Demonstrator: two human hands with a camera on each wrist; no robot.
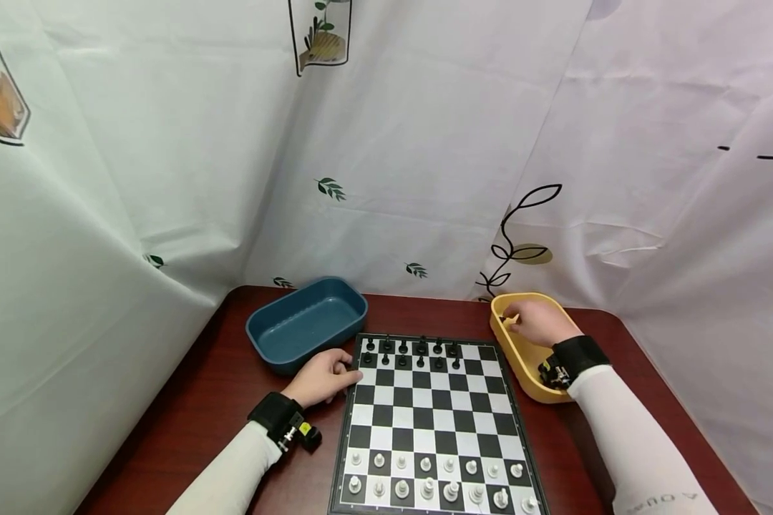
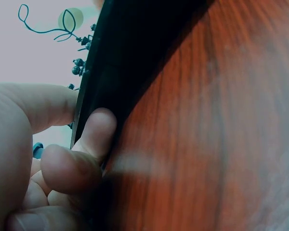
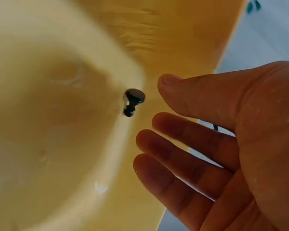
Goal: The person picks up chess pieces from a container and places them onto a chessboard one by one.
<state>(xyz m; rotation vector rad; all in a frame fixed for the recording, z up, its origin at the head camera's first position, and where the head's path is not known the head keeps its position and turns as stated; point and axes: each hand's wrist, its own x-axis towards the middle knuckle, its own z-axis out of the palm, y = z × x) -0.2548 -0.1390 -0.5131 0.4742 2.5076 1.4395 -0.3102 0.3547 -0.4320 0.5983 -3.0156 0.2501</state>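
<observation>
Round-headed black pawn (image 3: 133, 101) in smooth yellow tub (image 3: 48, 125)

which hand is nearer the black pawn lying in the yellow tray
Right. The right hand is inside the yellow plastic tray, fingers open just beside the small black chess pawn. The left hand is across the table, holding the chessboard's left edge.

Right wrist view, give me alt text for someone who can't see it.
An open right hand reaches into a yellow tub, fingers extended toward a single small black chess pawn lying inside, not touching it. A strip of pale backdrop shows behind the hand.
</observation>
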